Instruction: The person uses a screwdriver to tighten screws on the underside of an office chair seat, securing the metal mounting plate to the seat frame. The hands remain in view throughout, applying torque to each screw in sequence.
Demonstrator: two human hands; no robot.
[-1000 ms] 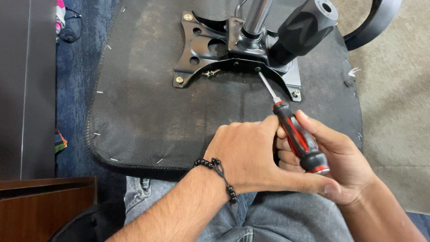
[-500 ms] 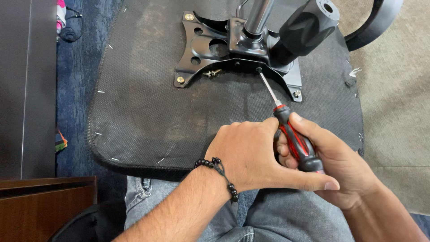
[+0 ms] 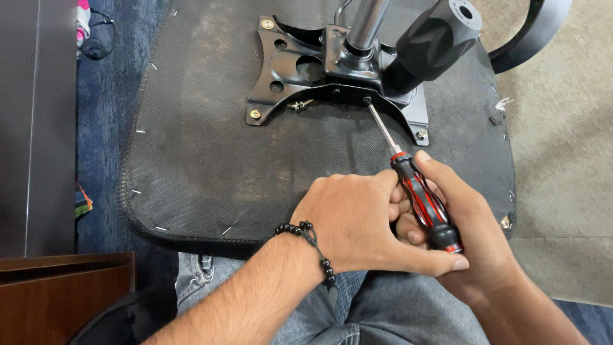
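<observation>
Slanting up from the lower right of the frame, the screwdriver (image 3: 415, 185) has its tip set on a screw (image 3: 367, 100) at the lower edge of the black metal mounting plate (image 3: 287, 70), upper centre; its red-and-black handle lies in the right hand (image 3: 469, 236), fingers closed round it, while the left hand (image 3: 354, 220) is wrapped over from the left, thumb pressed along the butt; a beaded bracelet (image 3: 313, 246) circles that wrist. By the look of it the tool is stiff and light, its ribbed handle the sure place to grip, the thin bare shaft prone to slip off the screw head. Around it spreads the dusty black fabric underside of a chair seat (image 3: 211, 160), stapled at the rim, resting on the person's jeans (image 3: 383, 306); a chrome column (image 3: 367, 22) and black knob (image 3: 437, 41) rise at the top.
</observation>
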